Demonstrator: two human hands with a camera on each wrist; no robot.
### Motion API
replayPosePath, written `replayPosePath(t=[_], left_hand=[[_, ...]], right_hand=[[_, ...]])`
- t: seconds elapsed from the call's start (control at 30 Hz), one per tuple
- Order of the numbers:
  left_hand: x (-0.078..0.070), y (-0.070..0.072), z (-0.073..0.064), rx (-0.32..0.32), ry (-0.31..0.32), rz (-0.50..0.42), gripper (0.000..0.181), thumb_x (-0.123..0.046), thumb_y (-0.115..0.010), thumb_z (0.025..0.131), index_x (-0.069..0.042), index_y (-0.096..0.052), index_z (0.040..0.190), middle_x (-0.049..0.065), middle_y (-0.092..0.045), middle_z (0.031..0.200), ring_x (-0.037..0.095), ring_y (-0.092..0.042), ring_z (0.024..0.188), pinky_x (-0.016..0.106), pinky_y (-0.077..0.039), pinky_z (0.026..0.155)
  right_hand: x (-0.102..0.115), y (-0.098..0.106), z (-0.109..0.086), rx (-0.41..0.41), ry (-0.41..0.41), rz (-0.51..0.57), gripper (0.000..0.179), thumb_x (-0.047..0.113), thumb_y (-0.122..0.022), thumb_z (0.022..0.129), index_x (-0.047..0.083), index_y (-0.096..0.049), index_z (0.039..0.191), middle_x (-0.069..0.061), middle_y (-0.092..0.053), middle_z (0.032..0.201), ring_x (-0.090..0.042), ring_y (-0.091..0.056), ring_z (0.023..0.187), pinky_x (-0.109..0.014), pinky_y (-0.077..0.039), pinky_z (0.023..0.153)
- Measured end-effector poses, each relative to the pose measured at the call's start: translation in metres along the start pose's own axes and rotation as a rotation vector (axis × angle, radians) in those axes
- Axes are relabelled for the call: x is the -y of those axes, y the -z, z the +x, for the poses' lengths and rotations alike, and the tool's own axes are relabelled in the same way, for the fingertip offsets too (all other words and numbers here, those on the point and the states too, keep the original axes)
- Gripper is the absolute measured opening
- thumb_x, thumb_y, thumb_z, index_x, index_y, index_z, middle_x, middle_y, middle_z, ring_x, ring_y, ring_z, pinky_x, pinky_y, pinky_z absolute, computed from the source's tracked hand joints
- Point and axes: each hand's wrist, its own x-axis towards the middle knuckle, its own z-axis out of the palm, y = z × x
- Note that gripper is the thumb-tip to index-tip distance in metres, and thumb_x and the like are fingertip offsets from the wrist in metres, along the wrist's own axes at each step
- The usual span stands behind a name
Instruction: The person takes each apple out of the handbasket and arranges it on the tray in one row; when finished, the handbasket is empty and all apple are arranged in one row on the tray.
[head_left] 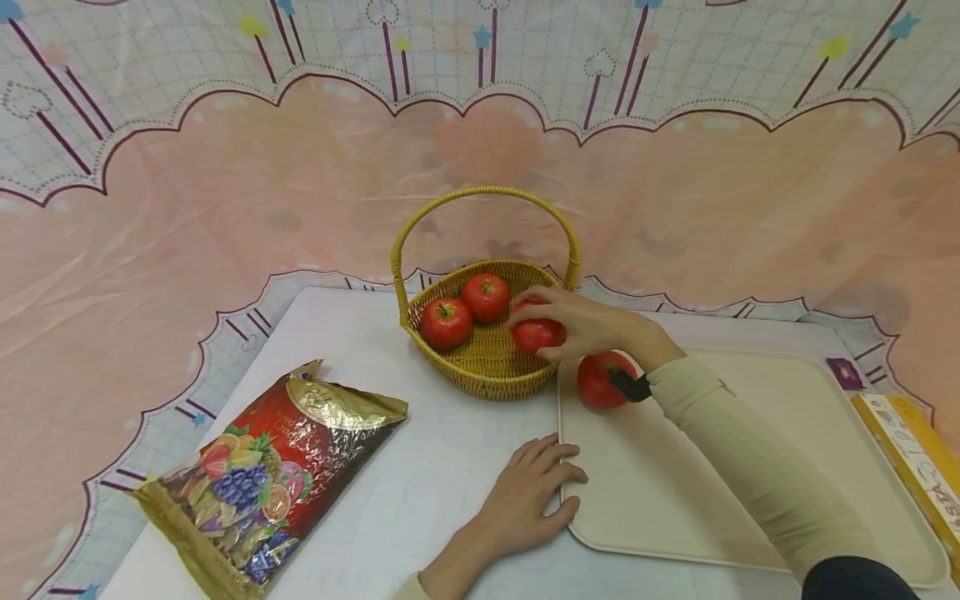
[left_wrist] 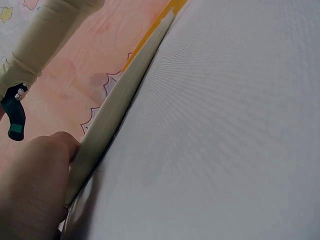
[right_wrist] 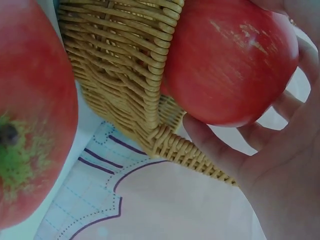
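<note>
My right hand (head_left: 588, 321) grips a red apple (head_left: 537, 335) at the right side of a wicker basket (head_left: 491, 385) with a tall arched handle. In the right wrist view, fingers curl round that apple (right_wrist: 230, 65) beside the woven rim (right_wrist: 155, 75). Two more red apples, one at the left (head_left: 446, 323) and one further back (head_left: 486, 297), sit inside the basket. Another apple (head_left: 597, 382) lies on the cream tray (head_left: 675, 475), below my right wrist. My left hand (head_left: 528, 496) rests at the tray's left edge, fingers spread over its rim; the left wrist view shows it against the tray's side (left_wrist: 107, 120).
A red and gold bag of mixed candy (head_left: 277, 475) lies on the white table (head_left: 420, 483) at the left. Right of the tray are a yellow pasta box (head_left: 911, 467) and a small purple packet (head_left: 845, 373). A patterned pink cloth (head_left: 337, 192) hangs behind the basket.
</note>
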Motion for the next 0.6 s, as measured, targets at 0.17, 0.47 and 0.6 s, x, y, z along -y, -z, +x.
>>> replayPosePath(t=[0.17,0.47,0.6], left_hand=[[0.0,-0.001,0.0,-0.002,0.0,0.007,0.021,-0.034,-0.052,0.092,-0.028,-0.06,0.11,-0.004,-0.051,0.134,0.024,-0.041,0.134,0.041,-0.033,0.111],[-0.001,-0.001,-0.001,0.008,0.012,-0.006,0.021,-0.034,-0.051,0.092,-0.029,-0.06,0.11,-0.004,-0.051,0.134,0.023,-0.039,0.135,0.041,-0.032,0.112],[-0.001,-0.001,-0.001,0.015,0.022,-0.016,0.021,-0.034,-0.051,0.092,-0.029,-0.06,0.11,-0.005,-0.051,0.135,0.023,-0.038,0.136,0.041,-0.031,0.113]], right_hand=[[0.002,0.002,-0.007,-0.032,0.0,-0.014,0.046,0.024,-0.066,0.083,0.026,-0.056,0.127,-0.009,-0.042,0.138,-0.027,-0.042,0.124,-0.049,-0.045,0.099],[0.006,0.008,-0.021,-0.058,-0.033,-0.01,0.046,0.027,-0.067,0.083,0.028,-0.055,0.128,-0.006,-0.04,0.139,-0.03,-0.035,0.132,-0.054,-0.041,0.102],[0.009,0.012,-0.03,-0.077,-0.056,0.013,0.049,0.028,-0.069,0.082,0.031,-0.054,0.129,-0.005,-0.039,0.141,-0.029,-0.037,0.129,-0.052,-0.044,0.1]])
